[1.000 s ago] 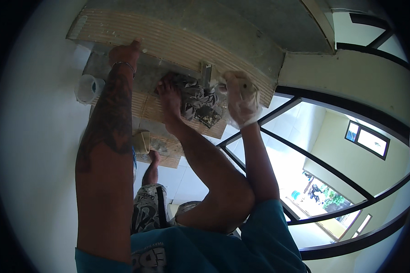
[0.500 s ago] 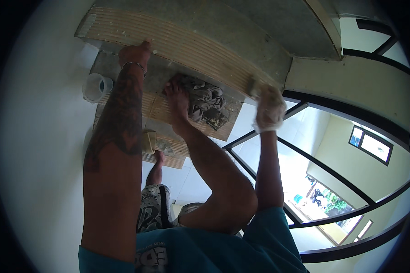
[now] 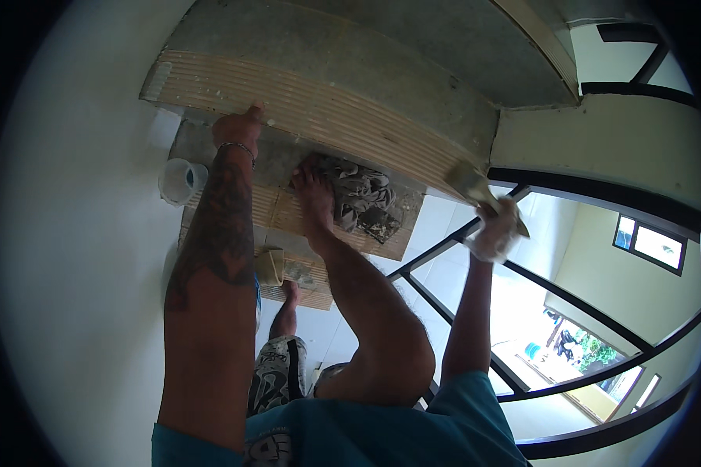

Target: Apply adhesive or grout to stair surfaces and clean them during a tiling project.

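Note:
My right hand (image 3: 497, 232), in a whitish translucent glove, grips a flat, wide paintbrush (image 3: 467, 180). The bristles are at the right end of a ribbed tan tile strip (image 3: 319, 105) along the edge of a grey stair step. My left hand (image 3: 237, 128) is bare, with a bracelet at the wrist, and presses against the left part of that strip's front edge. One digit stretches onto the tile while the other fingers look curled; what they hold, if anything, is hidden. Pale specks lie on the tile near it.
My bare foot stands on the step below, beside a crumpled grey cloth (image 3: 358, 191). A clear plastic tub (image 3: 181, 181) sits by the left wall. A beige container (image 3: 270, 267) stands lower, near my other foot. Dark metal railing bars (image 3: 584, 311) run along the right, over the floor below.
My right hand has moved right and slightly down with the brush, whose handle now shows. My left hand stays at the step's edge. The whole view has shifted a little.

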A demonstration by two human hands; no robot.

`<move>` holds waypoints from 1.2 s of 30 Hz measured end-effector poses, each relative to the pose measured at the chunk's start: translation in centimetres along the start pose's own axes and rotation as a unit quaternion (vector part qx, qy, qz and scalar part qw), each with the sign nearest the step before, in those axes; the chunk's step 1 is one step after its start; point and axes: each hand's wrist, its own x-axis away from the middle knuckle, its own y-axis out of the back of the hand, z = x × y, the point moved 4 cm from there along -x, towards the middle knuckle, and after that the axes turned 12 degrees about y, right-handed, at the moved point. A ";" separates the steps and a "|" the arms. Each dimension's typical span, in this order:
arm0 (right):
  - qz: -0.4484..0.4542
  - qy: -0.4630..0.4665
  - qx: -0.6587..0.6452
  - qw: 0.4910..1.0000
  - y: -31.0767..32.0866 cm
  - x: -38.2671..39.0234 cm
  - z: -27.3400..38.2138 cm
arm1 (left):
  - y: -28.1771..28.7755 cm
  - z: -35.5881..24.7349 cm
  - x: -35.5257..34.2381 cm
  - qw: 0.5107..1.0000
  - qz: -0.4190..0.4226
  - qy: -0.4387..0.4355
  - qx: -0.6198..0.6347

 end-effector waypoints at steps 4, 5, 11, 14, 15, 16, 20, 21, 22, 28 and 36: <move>-0.048 -0.076 0.082 0.993 0.5 0.6 -2.7 | 0.4 -1.1 2.4 0.998 0.043 0.038 -0.002; -0.019 -0.041 0.123 0.991 -1.6 0.0 -3.6 | 0.5 -1.4 2.4 0.995 0.050 0.026 -0.081; 0.229 0.078 0.090 0.966 -20.8 1.5 -0.8 | 0.0 0.0 0.5 0.996 0.063 0.046 0.042; 0.150 0.282 0.384 0.866 -16.0 0.9 -0.6 | 0.6 -0.4 0.5 0.990 0.062 -0.012 -0.125; 0.088 0.125 0.059 0.987 -12.3 0.2 -2.3 | 0.5 -0.8 1.3 0.991 0.066 -0.013 -0.120; 0.066 0.208 0.166 0.962 -8.1 -0.4 -2.9 | 0.8 -1.1 2.2 0.994 0.067 0.010 -0.082; -0.083 -0.127 -0.062 0.986 -0.1 -1.5 -4.6 | 0.9 -1.3 2.1 0.993 0.048 -0.004 -0.111; -0.040 -0.092 -0.023 0.995 -2.0 -1.2 -4.0 | 0.8 -0.8 1.7 0.993 0.044 0.000 -0.111; 0.004 -0.057 0.015 0.998 -3.9 -1.0 -3.8 | 0.7 -0.4 1.4 0.992 0.020 -0.015 -0.121; 0.230 0.140 0.248 0.930 -25.5 0.0 -1.1 | 0.6 -2.2 3.4 0.982 0.007 -0.087 -0.166; 0.111 0.324 0.280 0.897 -5.4 -2.1 -1.5 | 1.4 14.3 18.8 0.952 0.048 -0.243 0.178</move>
